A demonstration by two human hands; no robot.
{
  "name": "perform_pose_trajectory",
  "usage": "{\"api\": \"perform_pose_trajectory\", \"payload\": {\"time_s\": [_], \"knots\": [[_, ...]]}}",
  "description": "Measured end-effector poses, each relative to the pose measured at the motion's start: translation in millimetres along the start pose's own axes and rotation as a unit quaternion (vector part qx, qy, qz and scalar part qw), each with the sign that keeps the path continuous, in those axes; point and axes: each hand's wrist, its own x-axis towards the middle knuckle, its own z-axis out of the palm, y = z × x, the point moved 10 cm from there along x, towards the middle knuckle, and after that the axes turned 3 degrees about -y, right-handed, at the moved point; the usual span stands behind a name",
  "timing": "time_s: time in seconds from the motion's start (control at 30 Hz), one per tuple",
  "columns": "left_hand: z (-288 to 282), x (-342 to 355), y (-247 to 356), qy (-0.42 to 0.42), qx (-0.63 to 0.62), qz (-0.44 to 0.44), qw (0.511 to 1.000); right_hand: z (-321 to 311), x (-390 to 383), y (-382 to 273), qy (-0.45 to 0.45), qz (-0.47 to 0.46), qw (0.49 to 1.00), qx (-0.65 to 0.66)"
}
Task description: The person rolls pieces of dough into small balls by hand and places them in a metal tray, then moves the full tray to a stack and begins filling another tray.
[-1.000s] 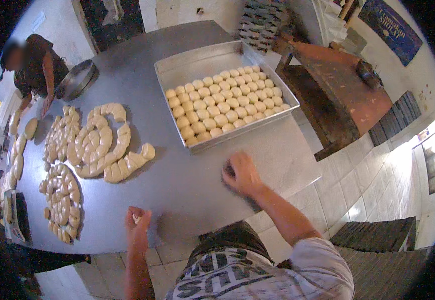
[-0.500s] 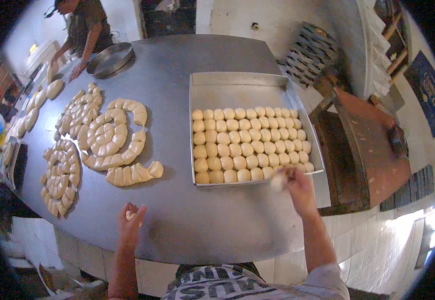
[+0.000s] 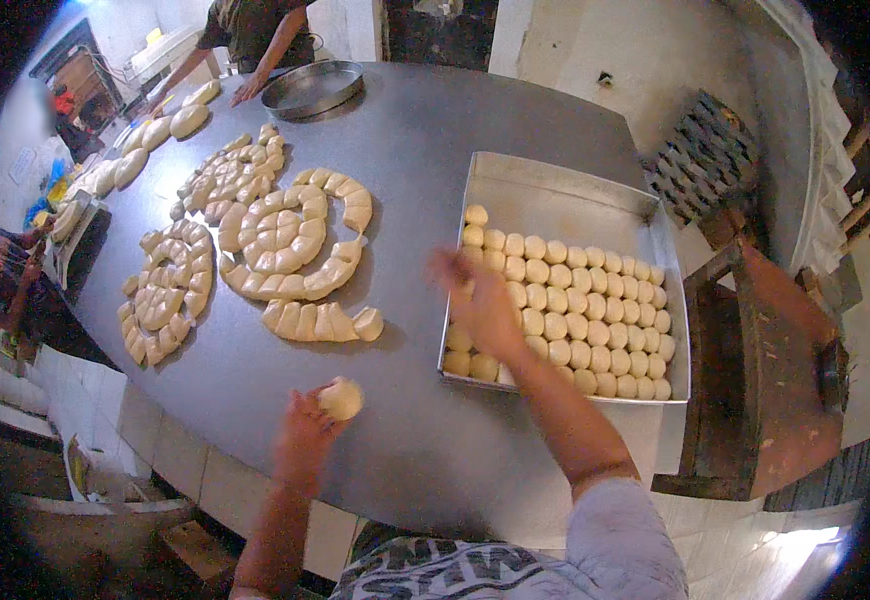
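My left hand (image 3: 311,420), near the table's front, holds a pale dough ball (image 3: 343,399) at its fingertips. My right hand (image 3: 470,295) is over the left side of a metal tray (image 3: 565,185); motion smears its fingers, and I cannot tell what is in them. Rows of smooth dough balls (image 3: 600,335) fill the tray's front part, and a single ball (image 3: 476,215) sits above them at the left. Left of the tray lie coils of scored dough (image 3: 270,235), another coil (image 3: 160,290), a cluster (image 3: 230,175) and a short segmented strip (image 3: 305,320).
The steel table (image 3: 395,440) also carries a round pan (image 3: 313,90) and oblong dough pieces (image 3: 155,132). A co-worker (image 3: 250,30) leans in at the back, hands near those pieces. A wooden bench (image 3: 785,340) stands at the right. Another person's arm (image 3: 25,260) shows at far left.
My right hand has risen from the tray's front edge to its left side. A ball now sits above the top row. My left hand's ball shows more fully. The view has turned leftward.
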Motion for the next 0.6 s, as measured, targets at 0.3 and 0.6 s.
{"api": "perform_pose_trajectory", "payload": {"time_s": [0.3,0.6], "knots": [[-83.2,59.4,26.1,0.125,0.315,0.027,0.941,20.9,-259.5,21.9,-0.064,0.063,0.979,-0.182],[-122.5,140.7,15.8,0.143,0.436,0.132,0.878,62.3,-211.6,24.1,0.07,0.037,0.913,-0.4]]}}
